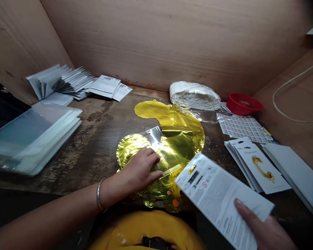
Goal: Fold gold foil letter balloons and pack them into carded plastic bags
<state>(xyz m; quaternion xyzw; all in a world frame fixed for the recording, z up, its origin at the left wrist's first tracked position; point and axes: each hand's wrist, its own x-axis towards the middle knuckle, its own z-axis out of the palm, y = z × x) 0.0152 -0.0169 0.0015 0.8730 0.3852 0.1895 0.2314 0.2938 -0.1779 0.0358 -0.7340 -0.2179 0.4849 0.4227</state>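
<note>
A flat gold foil balloon (177, 135) lies in the middle of the wooden table, partly covered by a clear plastic sleeve. My left hand (139, 170), with a metal bangle on the wrist, presses down on the folded foil, fingers curled and pinching its edge. My right hand (266, 229) at the lower right grips a white printed card (219, 198) by its near end and holds it tilted above the table beside the balloon.
A stack of clear sleeves (31, 139) lies at the left, grey packets (65, 81) at the back left. A bag of white straws (194, 95), a red basket (243, 103), a sticker sheet (242, 126) and more white cards (258, 165) sit at the right. Wooden walls enclose the table.
</note>
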